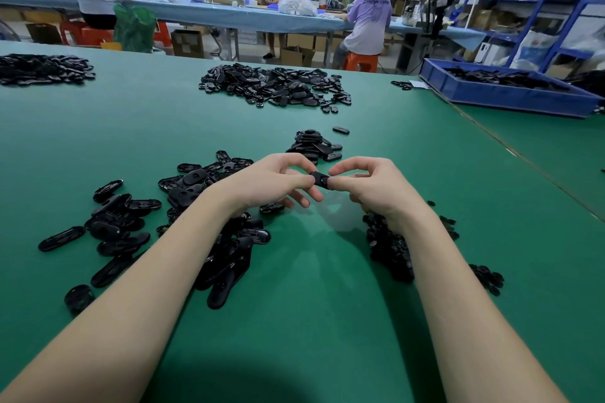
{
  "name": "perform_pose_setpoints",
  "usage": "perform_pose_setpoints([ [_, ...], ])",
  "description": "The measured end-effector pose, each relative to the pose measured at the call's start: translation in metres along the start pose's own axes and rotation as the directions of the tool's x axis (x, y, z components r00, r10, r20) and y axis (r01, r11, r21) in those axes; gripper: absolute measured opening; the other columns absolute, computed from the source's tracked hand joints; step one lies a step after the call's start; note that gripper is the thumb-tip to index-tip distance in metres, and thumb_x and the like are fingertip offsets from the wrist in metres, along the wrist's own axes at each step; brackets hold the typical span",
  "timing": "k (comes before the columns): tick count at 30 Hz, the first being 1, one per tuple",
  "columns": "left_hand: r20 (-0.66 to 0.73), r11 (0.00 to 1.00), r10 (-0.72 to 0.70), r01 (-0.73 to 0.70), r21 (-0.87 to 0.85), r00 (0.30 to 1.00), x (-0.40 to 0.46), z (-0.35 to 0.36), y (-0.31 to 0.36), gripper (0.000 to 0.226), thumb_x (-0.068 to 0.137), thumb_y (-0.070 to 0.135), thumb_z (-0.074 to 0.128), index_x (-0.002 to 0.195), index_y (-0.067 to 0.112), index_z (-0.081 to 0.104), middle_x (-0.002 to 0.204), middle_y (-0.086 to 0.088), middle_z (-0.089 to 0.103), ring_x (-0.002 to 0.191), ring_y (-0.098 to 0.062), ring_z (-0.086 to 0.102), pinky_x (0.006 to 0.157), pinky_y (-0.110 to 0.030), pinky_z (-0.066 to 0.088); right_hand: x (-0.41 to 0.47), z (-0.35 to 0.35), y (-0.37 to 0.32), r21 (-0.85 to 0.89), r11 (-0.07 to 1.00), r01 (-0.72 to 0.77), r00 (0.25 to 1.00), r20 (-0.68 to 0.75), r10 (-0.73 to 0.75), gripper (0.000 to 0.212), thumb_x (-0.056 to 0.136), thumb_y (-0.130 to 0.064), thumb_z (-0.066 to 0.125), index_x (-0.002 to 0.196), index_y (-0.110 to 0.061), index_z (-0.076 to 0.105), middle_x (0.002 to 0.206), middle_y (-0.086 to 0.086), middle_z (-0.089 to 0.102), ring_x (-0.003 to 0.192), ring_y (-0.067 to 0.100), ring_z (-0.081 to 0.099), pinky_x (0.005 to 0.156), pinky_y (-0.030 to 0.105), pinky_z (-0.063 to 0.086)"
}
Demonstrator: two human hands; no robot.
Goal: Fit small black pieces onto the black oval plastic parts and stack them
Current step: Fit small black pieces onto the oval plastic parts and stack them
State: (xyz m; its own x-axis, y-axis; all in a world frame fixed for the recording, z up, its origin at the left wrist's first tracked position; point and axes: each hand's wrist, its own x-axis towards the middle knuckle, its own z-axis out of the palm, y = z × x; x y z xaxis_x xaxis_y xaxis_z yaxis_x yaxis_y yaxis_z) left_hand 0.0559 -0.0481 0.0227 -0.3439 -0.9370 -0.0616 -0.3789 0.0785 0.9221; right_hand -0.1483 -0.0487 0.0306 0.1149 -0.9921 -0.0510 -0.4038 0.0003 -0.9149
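Above the green table (311,288), my left hand (271,183) and my right hand (373,186) meet on one black oval part (319,179), each pinching an end with curled fingers. Whether a small piece sits on it is hidden by the fingers. Loose oval parts (131,222) lie scattered under and left of my left forearm. A heap of small black pieces (389,249) lies under my right wrist. Just beyond my hands stands a low stack of oval parts (314,145).
A big pile of black parts (275,85) lies at the table's far middle, another pile (42,69) at the far left. A blue bin (504,88) with parts stands far right. Three people work at a blue table (229,15) behind.
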Motion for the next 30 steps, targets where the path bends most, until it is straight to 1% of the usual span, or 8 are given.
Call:
perform_pose_setpoints([
  [4,-0.002,1.0,0.0,0.0,0.009,1.0,-0.0007,0.0008,0.001,0.015,0.102,0.025,0.055,0.115,0.018,0.059,0.097,0.001,0.079,0.083,-0.014,0.071,0.081,-0.036,0.051,0.0015,0.0009,0.0018,-0.04,0.999,0.009,1.0,-0.018,-0.009,0.005,0.082,-0.028,0.082,0.083,-0.023,0.079,0.069,-0.004,0.057,0.058,0.017,0.037,0.051,0.025,0.03],
  [10,-0.008,0.999,0.014,-0.014,0.05,1.0,-0.0028,0.0032,0.0049,0.014,0.103,0.027,0.055,0.114,0.018,0.06,0.096,0.001,0.079,0.084,-0.015,0.07,0.081,-0.037,0.05,0.0015,0.0007,0.0018,-0.069,0.997,0.019,0.999,-0.034,-0.022,0.003,0.082,-0.029,0.082,0.082,-0.027,0.08,0.061,-0.014,0.062,0.042,0.005,0.039,0.051,0.023,0.033],
  [13,-0.001,0.996,0.023,-0.023,0.081,1.0,-0.0035,0.004,0.0064,0.014,0.102,0.027,0.055,0.113,0.02,0.06,0.095,0.002,0.078,0.085,-0.016,0.07,0.083,-0.038,0.052,0.0003,0.0001,0.0003,-0.074,0.996,0.042,0.999,-0.032,-0.044,0.009,0.08,-0.034,0.084,0.085,-0.028,0.079,0.066,-0.012,0.062,0.043,0.002,0.041,0.052,0.023,0.035],
  [17,0.002,0.995,0.025,-0.025,0.094,1.0,-0.0037,0.005,0.0072,0.011,0.103,0.026,0.055,0.111,0.021,0.06,0.095,0.003,0.078,0.085,-0.016,0.07,0.08,-0.035,0.051,-0.0004,-0.0005,0.0001,-0.092,0.994,0.056,0.997,-0.039,-0.06,0.012,0.082,-0.034,0.083,0.091,-0.03,0.077,0.07,-0.011,0.063,0.044,-0.003,0.046,0.056,0.025,0.037],
  [19,0.004,0.995,0.026,-0.026,0.098,1.0,-0.0035,0.0055,0.0077,0.011,0.103,0.026,0.055,0.111,0.021,0.06,0.095,0.003,0.078,0.085,-0.016,0.07,0.079,-0.034,0.051,-0.0006,-0.0001,-0.0003,-0.1,0.994,0.05,0.998,-0.044,-0.054,0.013,0.081,-0.036,0.084,0.09,-0.03,0.076,0.071,-0.011,0.066,0.048,-0.003,0.049,0.055,0.023,0.037],
  [24,-0.001,0.997,0.029,-0.028,0.076,1.0,-0.0035,0.007,0.0093,0.01,0.103,0.025,0.055,0.11,0.019,0.059,0.095,0.002,0.078,0.084,-0.014,0.071,0.076,-0.029,0.05,-0.0006,0.0019,-0.002,-0.098,0.994,0.04,0.996,-0.077,-0.047,0.012,0.081,-0.034,0.083,0.089,-0.031,0.076,0.081,-0.01,0.072,0.067,0.006,0.06,0.058,0.024,0.04],
  [26,0.004,0.997,0.032,-0.032,0.065,0.999,-0.0043,0.0073,0.0097,0.009,0.103,0.023,0.054,0.109,0.018,0.058,0.095,0.002,0.078,0.085,-0.014,0.071,0.075,-0.029,0.05,-0.0008,0.0022,-0.0026,-0.086,0.995,0.045,0.995,-0.082,-0.052,0.014,0.08,-0.035,0.084,0.09,-0.031,0.075,0.084,-0.009,0.074,0.07,0.006,0.062,0.059,0.025,0.04],
  [30,0.013,0.999,0.041,-0.042,0.021,0.999,-0.0056,0.0066,0.01,0.009,0.104,0.02,0.052,0.11,0.016,0.058,0.096,0.0,0.078,0.087,-0.016,0.07,0.075,-0.028,0.05,-0.0023,0.0012,0.0003,-0.007,0.999,0.035,0.996,-0.08,-0.035,0.021,0.076,-0.042,0.087,0.091,-0.031,0.077,0.078,-0.011,0.068,0.051,-0.002,0.052,0.057,0.021,0.04],
])
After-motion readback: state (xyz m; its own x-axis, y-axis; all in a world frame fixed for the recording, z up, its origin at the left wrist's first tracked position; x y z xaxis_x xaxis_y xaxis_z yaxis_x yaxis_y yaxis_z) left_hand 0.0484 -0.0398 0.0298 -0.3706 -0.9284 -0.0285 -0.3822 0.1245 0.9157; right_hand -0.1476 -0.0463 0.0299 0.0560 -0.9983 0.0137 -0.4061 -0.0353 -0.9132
